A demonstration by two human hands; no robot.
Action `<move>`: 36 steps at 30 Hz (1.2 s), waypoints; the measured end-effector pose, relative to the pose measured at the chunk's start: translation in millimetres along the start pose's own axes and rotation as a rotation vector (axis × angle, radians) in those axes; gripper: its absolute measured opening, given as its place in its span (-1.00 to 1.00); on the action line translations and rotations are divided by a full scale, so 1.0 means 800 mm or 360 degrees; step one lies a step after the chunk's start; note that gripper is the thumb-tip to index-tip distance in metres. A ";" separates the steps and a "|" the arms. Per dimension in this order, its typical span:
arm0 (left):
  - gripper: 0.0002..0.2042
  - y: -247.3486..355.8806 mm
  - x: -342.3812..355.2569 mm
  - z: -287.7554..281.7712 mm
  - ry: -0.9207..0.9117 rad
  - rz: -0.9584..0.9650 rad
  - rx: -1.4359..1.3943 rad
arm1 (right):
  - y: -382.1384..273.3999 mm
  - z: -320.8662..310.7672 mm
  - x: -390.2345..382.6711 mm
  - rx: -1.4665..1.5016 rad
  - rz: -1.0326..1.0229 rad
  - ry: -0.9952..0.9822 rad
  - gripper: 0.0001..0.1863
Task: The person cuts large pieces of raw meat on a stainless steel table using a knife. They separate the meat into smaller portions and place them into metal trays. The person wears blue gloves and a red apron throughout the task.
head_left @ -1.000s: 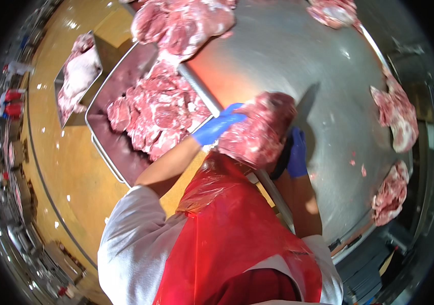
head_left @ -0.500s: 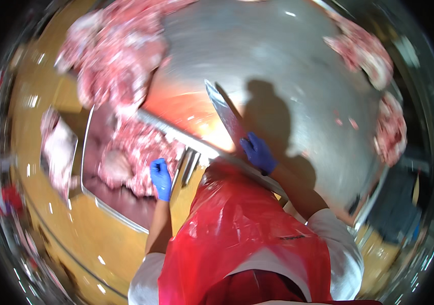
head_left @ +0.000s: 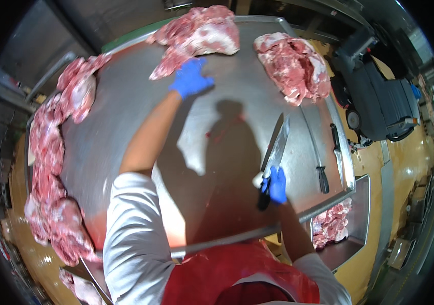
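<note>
My left hand (head_left: 191, 80), in a blue glove, reaches far over the steel table (head_left: 130, 101) with its fingers spread. It is at the near edge of a large cut of raw meat (head_left: 209, 33); I cannot tell whether they touch. Nearer to me on the right, my right hand (head_left: 277, 185), also gloved in blue, is closed on a knife (head_left: 280, 143) whose long blade points away from me. A small whitish bit by that hand is too unclear to name. Another big piece of meat (head_left: 296, 68) lies beyond the blade.
Several meat pieces (head_left: 48, 168) line the left edge. On the right lie a sharpening steel (head_left: 322, 178) and a second knife (head_left: 335, 140). A tub (head_left: 362, 211) of meat stands below the table's right edge; a grey wheeled machine (head_left: 380, 101) is on the floor beyond.
The view has swung from the tub side to the table. My left hand has gone from above the tub of meat to the far cut. My right hand keeps the knife.
</note>
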State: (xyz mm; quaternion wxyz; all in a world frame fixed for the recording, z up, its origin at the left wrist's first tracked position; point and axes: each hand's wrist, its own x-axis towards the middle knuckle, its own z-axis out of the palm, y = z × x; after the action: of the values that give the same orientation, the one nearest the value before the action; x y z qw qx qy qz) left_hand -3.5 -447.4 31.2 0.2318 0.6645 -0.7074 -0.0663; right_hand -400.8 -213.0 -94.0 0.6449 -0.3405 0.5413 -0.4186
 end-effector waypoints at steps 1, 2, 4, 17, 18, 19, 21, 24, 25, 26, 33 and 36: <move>-0.18 -0.029 0.062 0.004 0.0045 -0.0029 0.0161 | -0.001 0.011 -0.004 -0.0022 -0.0040 0.0130 -0.78; -0.09 -0.040 0.118 0.018 -0.0009 -0.0146 0.0317 | -0.001 0.009 -0.007 -0.0164 -0.0088 0.0195 -0.77; 0.01 -0.073 0.205 0.040 -0.0134 -0.0320 0.0576 | -0.017 0.014 -0.010 -0.0436 -0.0095 0.0304 -0.76; -0.51 -0.067 0.181 0.066 -0.0120 -0.0397 0.0778 | -0.001 0.006 -0.011 -0.0519 -0.0115 0.0306 -0.84; -0.52 -0.065 0.176 0.062 -0.0110 -0.0458 0.0764 | 0.002 0.004 -0.006 -0.0464 -0.0229 0.0242 -0.85; -0.55 -0.050 0.169 0.066 -0.0077 -0.0416 0.0686 | 0.010 -0.004 -0.003 -0.0412 -0.0328 0.0218 -0.86; -0.58 -0.079 0.126 0.044 0.0007 -0.0516 0.0706 | 0.001 0.008 -0.005 -0.0189 -0.0276 0.0035 -0.86; -0.62 -0.062 0.068 0.026 -0.0032 -0.0487 0.0759 | -0.010 0.019 -0.007 -0.0196 -0.0086 0.0073 -0.87; -0.63 -0.039 0.035 0.031 -0.0075 -0.0450 0.0764 | -0.005 0.016 -0.004 -0.0128 0.0011 0.0172 -0.85; -0.63 -0.013 0.000 0.025 -0.0155 -0.0435 0.0726 | -0.004 0.008 -0.003 -0.0131 0.0012 0.0145 -0.83; -0.68 0.079 -0.317 0.008 0.0081 -0.0231 0.0608 | -0.053 0.106 0.001 -0.0231 -0.0302 -0.0179 -0.75; -0.60 0.117 -0.450 0.023 -0.0012 -0.0181 0.0332 | -0.058 0.137 -0.021 -0.0221 -0.0500 -0.0162 -0.76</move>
State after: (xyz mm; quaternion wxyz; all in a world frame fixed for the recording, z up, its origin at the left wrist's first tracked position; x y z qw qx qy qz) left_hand -93.0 -92.0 -33.4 0.1544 0.7237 -0.6725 -0.0079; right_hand -301.9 -218.6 -25.3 0.5730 -0.4853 0.4758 -0.4579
